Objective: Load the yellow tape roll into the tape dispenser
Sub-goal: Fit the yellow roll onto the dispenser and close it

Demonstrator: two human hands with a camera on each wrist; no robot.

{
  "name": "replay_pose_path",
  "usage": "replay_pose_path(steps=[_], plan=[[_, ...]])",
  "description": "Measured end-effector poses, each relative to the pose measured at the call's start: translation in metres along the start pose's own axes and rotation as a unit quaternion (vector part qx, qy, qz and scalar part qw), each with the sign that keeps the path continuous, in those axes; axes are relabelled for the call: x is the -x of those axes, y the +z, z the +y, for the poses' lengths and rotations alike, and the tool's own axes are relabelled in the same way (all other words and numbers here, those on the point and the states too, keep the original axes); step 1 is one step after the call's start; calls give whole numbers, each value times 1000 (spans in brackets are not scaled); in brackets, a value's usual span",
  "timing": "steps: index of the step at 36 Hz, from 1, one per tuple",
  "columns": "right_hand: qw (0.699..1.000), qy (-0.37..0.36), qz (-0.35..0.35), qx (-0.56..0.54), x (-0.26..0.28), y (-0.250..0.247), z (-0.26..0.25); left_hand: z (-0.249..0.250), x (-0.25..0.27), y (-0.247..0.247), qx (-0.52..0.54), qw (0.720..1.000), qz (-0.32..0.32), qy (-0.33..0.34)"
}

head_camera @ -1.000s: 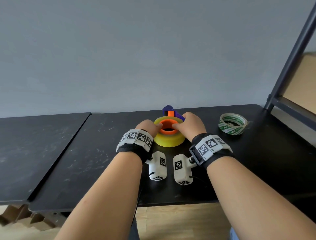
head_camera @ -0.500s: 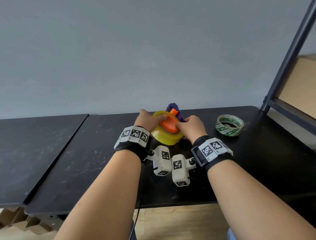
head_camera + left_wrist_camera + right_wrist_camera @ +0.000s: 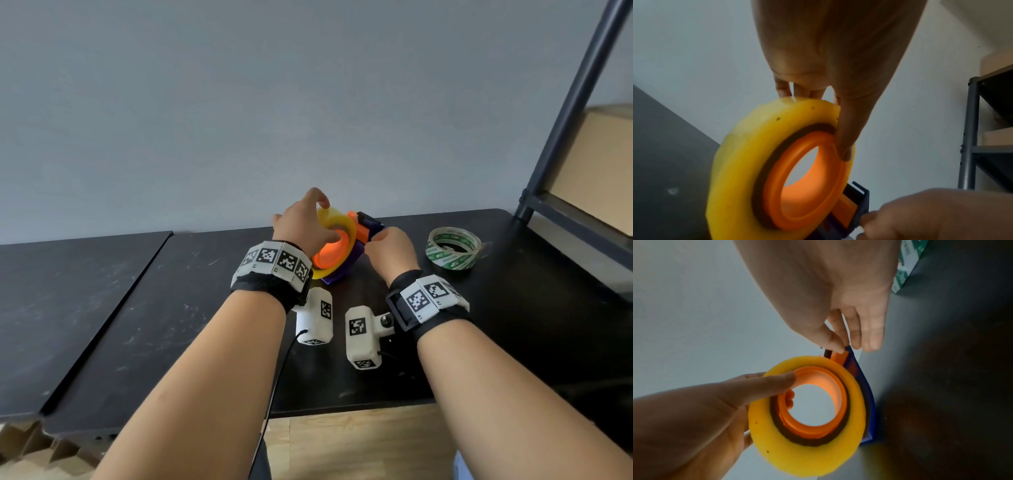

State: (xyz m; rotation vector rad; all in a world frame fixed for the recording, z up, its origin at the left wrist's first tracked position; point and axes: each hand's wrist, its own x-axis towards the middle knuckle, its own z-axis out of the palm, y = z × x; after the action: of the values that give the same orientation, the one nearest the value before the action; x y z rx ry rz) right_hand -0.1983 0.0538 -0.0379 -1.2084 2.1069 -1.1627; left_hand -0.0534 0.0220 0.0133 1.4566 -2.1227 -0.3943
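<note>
The yellow tape roll (image 3: 334, 236) lay flat on the black surface (image 3: 171, 308) a moment ago, but now it stands up on its edge, tipped, with the left hand (image 3: 305, 222) holding it, thumb on the orange ring (image 3: 330, 251) in its middle and fingers over the top. It sits on the blue and orange tape dispenser (image 3: 364, 229), whose end the right hand (image 3: 390, 248) pinches. The hands and the roll hide most of the dispenser, and the green tape roll (image 3: 452, 248) lies off to the right.
</note>
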Motion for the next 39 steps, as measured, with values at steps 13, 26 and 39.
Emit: replay_pose_path(steps=[13,26,39], plan=[[998,-59,33,-9,-5,-32,-16,13,5,-1,-22,998,-45,30],[994,-46,-13,-97,-15,-31,-11,19,13,4,32,997,-4,73],[985,-87,45,-144,-13,-26,-25,12,9,18,-157,983,2,97]])
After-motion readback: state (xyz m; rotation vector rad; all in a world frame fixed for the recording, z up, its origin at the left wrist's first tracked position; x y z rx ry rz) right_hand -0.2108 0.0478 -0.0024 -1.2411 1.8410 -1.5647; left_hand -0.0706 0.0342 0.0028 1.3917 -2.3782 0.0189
